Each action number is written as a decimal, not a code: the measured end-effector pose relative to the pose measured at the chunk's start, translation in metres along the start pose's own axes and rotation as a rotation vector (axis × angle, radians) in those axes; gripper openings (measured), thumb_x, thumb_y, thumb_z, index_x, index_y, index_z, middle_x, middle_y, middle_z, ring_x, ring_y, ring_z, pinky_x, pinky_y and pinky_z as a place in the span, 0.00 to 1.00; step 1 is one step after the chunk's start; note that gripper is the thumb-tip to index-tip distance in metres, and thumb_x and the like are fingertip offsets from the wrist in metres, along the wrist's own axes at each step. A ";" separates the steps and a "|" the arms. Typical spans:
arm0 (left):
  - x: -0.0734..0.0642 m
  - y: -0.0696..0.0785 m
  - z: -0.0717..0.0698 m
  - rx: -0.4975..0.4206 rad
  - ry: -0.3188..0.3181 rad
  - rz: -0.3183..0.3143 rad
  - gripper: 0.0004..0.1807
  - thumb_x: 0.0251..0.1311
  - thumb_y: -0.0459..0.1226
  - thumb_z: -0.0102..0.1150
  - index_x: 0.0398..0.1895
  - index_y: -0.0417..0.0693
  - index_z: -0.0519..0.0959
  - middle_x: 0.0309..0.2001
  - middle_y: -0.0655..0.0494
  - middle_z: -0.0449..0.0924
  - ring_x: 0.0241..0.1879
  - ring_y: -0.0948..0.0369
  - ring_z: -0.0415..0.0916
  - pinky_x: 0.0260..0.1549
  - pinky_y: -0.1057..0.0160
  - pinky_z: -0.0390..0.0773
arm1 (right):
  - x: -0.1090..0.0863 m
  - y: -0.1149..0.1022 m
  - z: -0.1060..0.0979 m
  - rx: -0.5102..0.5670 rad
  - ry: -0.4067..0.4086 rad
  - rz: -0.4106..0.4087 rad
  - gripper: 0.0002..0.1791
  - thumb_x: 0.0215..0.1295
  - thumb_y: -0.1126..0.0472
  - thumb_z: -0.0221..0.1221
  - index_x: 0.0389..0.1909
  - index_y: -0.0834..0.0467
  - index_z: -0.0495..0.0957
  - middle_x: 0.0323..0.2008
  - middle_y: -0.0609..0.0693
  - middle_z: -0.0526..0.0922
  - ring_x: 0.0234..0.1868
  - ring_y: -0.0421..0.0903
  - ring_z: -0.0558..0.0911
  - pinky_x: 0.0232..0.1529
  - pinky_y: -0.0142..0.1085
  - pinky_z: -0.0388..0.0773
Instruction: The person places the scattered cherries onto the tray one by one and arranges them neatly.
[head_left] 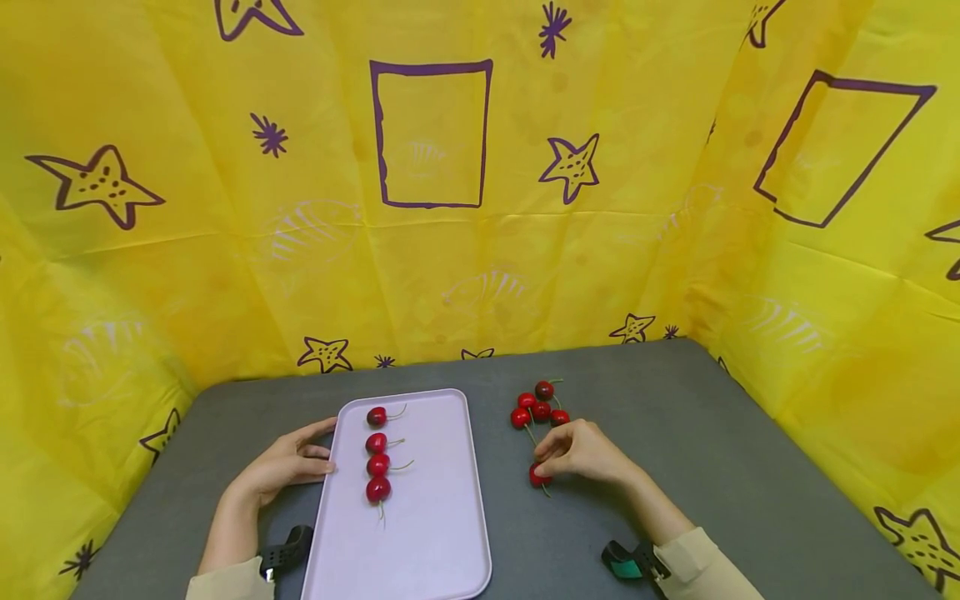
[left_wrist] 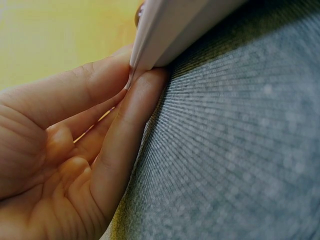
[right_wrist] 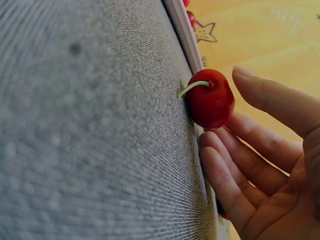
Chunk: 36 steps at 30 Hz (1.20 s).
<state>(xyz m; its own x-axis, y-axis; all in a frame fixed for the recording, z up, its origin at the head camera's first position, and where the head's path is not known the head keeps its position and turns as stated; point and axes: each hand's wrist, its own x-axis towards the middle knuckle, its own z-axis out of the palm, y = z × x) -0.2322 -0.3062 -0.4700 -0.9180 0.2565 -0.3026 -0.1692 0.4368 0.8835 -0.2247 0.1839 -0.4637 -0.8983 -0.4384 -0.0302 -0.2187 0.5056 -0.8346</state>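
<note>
In the head view, my left hand [head_left: 288, 462] is at the left side of the pale lilac tray [head_left: 435, 533]. The left wrist view has the tray's rim [left_wrist: 150, 45] between my thumb and a finger pressed under it. A column of several red cherries with stems [head_left: 377, 466] lies on the tray. To its right, my right hand [head_left: 581, 454] reaches down over a single cherry [head_left: 537, 476]. Seen from the right wrist, that cherry [right_wrist: 212, 100] rests on the grey cloth, stem toward the cloth; fingertips [right_wrist: 207, 140] are right beside it, while the thumb stands slightly apart.
A cluster of several cherries [head_left: 542, 411] lies just beyond my right hand. Grey cloth [head_left: 630, 375] covers the table. Yellow patterned curtains [head_left: 420, 275] rise behind it and along both sides.
</note>
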 end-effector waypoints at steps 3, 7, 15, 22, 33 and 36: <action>0.000 0.000 0.000 -0.002 -0.002 0.002 0.49 0.58 0.38 0.68 0.78 0.41 0.50 0.53 0.39 0.75 0.45 0.59 0.77 0.46 0.62 0.86 | 0.000 0.001 0.000 0.000 -0.015 -0.005 0.14 0.49 0.54 0.75 0.36 0.55 0.87 0.31 0.51 0.90 0.31 0.39 0.87 0.34 0.29 0.83; 0.000 0.001 0.000 -0.008 -0.005 0.004 0.49 0.59 0.38 0.67 0.78 0.41 0.50 0.53 0.39 0.75 0.45 0.59 0.77 0.46 0.62 0.86 | -0.001 0.003 0.000 -0.018 -0.034 -0.022 0.14 0.49 0.54 0.75 0.36 0.54 0.87 0.31 0.50 0.89 0.31 0.37 0.85 0.34 0.28 0.82; 0.000 0.001 0.000 -0.002 0.001 -0.003 0.49 0.58 0.39 0.68 0.78 0.41 0.50 0.53 0.39 0.75 0.44 0.59 0.77 0.45 0.62 0.86 | 0.000 0.006 0.000 -0.030 -0.059 -0.043 0.13 0.48 0.55 0.75 0.36 0.53 0.87 0.29 0.49 0.88 0.29 0.36 0.83 0.32 0.28 0.81; -0.001 0.002 0.000 -0.007 -0.001 0.002 0.49 0.58 0.38 0.68 0.78 0.40 0.51 0.53 0.39 0.75 0.44 0.58 0.77 0.45 0.62 0.86 | 0.001 0.006 0.000 -0.011 -0.073 -0.048 0.12 0.49 0.57 0.75 0.36 0.54 0.87 0.29 0.51 0.88 0.29 0.37 0.83 0.32 0.27 0.80; 0.000 0.001 0.000 -0.010 0.000 -0.001 0.49 0.58 0.38 0.68 0.78 0.41 0.51 0.52 0.39 0.75 0.44 0.58 0.77 0.46 0.62 0.86 | 0.002 0.006 0.000 -0.013 -0.065 -0.054 0.12 0.50 0.55 0.74 0.36 0.53 0.87 0.30 0.50 0.88 0.29 0.35 0.82 0.32 0.28 0.80; -0.001 0.002 0.000 -0.008 0.000 0.001 0.49 0.58 0.38 0.68 0.78 0.41 0.51 0.53 0.39 0.75 0.45 0.58 0.77 0.46 0.61 0.86 | 0.001 0.004 -0.001 0.005 -0.060 -0.049 0.13 0.51 0.55 0.74 0.37 0.53 0.87 0.31 0.50 0.88 0.30 0.35 0.82 0.33 0.28 0.81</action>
<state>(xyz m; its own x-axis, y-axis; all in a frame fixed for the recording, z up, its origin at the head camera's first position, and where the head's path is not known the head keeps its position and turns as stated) -0.2319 -0.3057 -0.4683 -0.9182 0.2564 -0.3019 -0.1714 0.4301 0.8864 -0.2273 0.1859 -0.4665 -0.8619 -0.5066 -0.0222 -0.2597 0.4786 -0.8388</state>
